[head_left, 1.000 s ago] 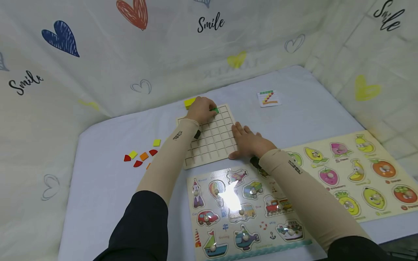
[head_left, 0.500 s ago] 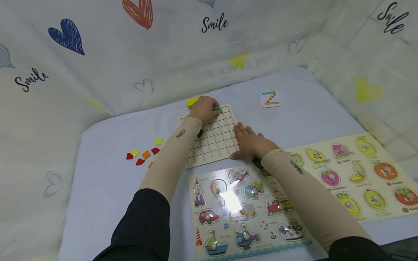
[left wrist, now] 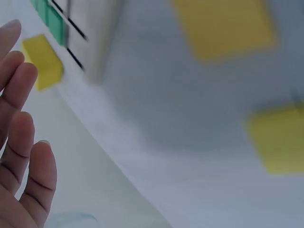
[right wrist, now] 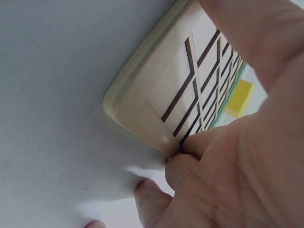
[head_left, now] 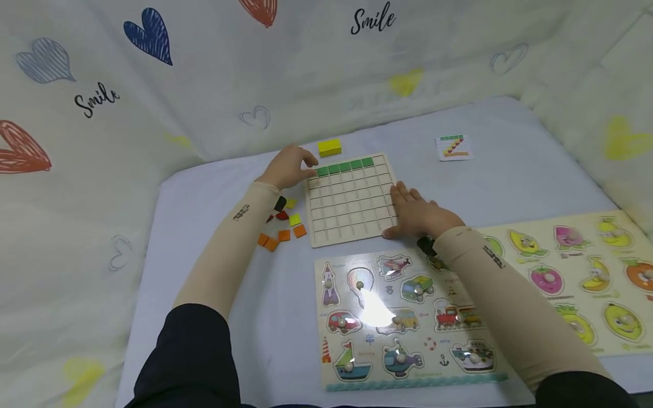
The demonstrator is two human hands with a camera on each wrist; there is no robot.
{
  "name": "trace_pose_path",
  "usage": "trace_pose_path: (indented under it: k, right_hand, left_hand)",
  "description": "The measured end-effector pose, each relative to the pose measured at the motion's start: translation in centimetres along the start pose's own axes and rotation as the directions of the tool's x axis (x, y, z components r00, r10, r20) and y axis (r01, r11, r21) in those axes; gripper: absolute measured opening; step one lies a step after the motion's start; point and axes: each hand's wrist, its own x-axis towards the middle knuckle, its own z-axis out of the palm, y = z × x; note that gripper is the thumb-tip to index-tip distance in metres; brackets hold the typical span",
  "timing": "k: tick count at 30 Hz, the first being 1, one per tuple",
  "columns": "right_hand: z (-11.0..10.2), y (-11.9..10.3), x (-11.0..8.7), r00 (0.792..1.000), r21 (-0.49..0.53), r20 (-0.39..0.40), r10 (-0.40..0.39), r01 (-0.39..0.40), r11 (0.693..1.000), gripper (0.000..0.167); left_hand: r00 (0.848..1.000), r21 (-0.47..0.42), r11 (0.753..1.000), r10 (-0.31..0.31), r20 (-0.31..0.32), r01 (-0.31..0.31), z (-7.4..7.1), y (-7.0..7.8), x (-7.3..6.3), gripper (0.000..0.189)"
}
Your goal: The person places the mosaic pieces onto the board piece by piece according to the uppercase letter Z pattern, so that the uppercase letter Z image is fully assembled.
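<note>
A pale wooden grid board (head_left: 352, 207) lies on the white cloth, with several green square tiles (head_left: 345, 166) side by side in its far row. My left hand (head_left: 288, 167) is at the board's far left corner, fingers loosely bent. In the left wrist view its fingers (left wrist: 21, 133) hold nothing. My right hand (head_left: 423, 214) rests along the board's right edge, fingers stretched forward and thumb towards the near corner. The right wrist view shows the fingers (right wrist: 183, 168) right at the board's edge.
A yellow block (head_left: 329, 148) stands behind the board. Orange tiles (head_left: 284, 235), with yellow and red ones, lie left of it. A card with a Z pattern (head_left: 454, 147) is at the back right. A vehicle puzzle (head_left: 377, 354) and a fruit puzzle (head_left: 576, 243) lie nearer.
My left hand has moved left from the far row to the board's corner, uncovering the green tiles and yellow block. My right hand stays at the edge. The head view has shifted left.
</note>
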Motion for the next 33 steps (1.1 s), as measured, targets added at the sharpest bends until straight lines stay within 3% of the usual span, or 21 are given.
trace_pose_path:
  k: [7, 13, 20, 25, 33]
  right_hand:
    - [-0.1, 0.2, -0.1, 1.000, 0.005, 0.016, 0.003, -0.003, 1.000, 0.116]
    - [-0.2, 0.5, -0.1, 1.000, -0.003, 0.022, -0.007, 0.007, 1.000, 0.117]
    - [-0.5, 0.5, -0.2, 1.000, -0.001, 0.025, -0.014, 0.014, 1.000, 0.116]
    - [-0.8, 0.3, -0.2, 1.000, -0.003, 0.014, -0.016, 0.016, 1.000, 0.116]
    - [-0.6, -0.6, 0.1, 0.999, -0.002, 0.017, -0.033, 0.033, 0.999, 0.116]
  left_hand:
    - [0.995, -0.017, 0.995, -0.098, 0.031, 0.098, 0.4, -3.9, -3.3, 0.030]
    - [0.991, -0.054, 0.990, -0.130, 0.038, 0.132, 0.1, -6.1, -6.2, 0.028]
    - [0.980, -0.103, 0.976, -0.187, 0.068, 0.194, 0.2, -7.7, -8.9, 0.019]
    - [0.978, -0.117, 0.974, -0.184, 0.097, 0.195, 0.6, -8.5, -10.6, 0.014]
    - [0.971, -0.133, 0.966, -0.209, 0.116, 0.224, 0.7, -9.4, -12.0, 0.022]
